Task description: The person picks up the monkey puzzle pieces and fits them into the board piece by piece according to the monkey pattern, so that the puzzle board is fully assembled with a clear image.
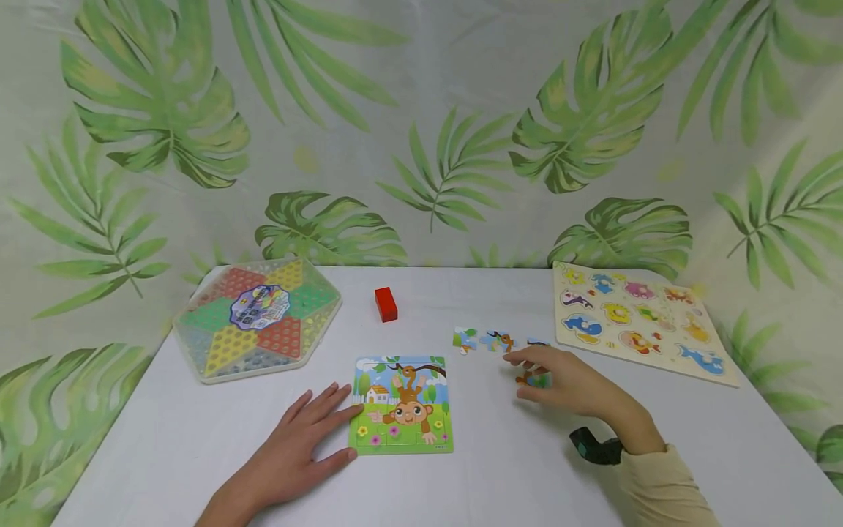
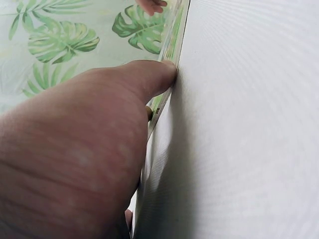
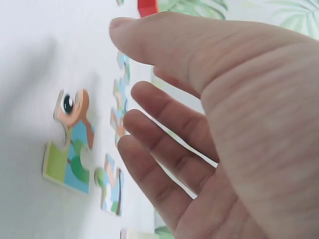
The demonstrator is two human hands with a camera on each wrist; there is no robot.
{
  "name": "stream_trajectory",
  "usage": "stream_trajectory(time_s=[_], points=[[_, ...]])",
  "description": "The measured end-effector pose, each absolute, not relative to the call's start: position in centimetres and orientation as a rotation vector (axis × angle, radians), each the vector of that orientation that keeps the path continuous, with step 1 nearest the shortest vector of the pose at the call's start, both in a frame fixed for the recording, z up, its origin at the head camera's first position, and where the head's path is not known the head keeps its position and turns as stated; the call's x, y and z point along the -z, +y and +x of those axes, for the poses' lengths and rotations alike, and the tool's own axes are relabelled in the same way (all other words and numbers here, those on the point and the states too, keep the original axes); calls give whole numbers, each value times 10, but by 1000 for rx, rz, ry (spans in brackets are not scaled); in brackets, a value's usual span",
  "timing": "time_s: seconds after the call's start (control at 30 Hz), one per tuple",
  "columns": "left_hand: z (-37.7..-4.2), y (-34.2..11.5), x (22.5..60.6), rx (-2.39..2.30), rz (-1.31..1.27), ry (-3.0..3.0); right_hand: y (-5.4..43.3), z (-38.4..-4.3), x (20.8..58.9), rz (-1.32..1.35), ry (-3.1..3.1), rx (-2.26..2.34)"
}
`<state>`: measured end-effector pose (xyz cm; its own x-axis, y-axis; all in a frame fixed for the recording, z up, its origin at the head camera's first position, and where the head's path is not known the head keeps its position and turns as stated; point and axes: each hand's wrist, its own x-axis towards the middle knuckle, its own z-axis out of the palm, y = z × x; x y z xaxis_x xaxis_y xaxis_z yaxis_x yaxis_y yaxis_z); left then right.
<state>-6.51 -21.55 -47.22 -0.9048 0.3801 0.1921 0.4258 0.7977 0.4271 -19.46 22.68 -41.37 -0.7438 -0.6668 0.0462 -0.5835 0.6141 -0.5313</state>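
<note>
My left hand (image 1: 296,446) lies on the table with fingers spread, thumb and index fingertips touching the left edge of a square monkey puzzle (image 1: 395,395). In the left wrist view its thumb (image 2: 149,77) meets the puzzle's edge. The right hand (image 1: 573,380) hovers over loose jigsaw pieces, fingers loosely bent, holding nothing. Beneath it, partly covered, lies a piece with an eye (image 3: 75,149), seen whole in the right wrist view. A piece with leaves (image 1: 464,339) and a piece with a brown tail (image 1: 499,342) lie in a row beyond the fingertips.
A hexagonal board with coloured triangles (image 1: 283,338) lies at the back left. A red block (image 1: 386,304) stands at the back middle. The knob puzzle board (image 1: 648,322) with sea animals lies at the back right. A leaf-print curtain (image 1: 448,161) hangs behind the table.
</note>
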Motion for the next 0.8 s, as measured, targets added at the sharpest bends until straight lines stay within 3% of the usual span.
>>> stream_trajectory(time_s=[0.8], points=[[-65, -216, 472, 737, -639, -2908, 255, -206, 420, -904, 2727, 747]])
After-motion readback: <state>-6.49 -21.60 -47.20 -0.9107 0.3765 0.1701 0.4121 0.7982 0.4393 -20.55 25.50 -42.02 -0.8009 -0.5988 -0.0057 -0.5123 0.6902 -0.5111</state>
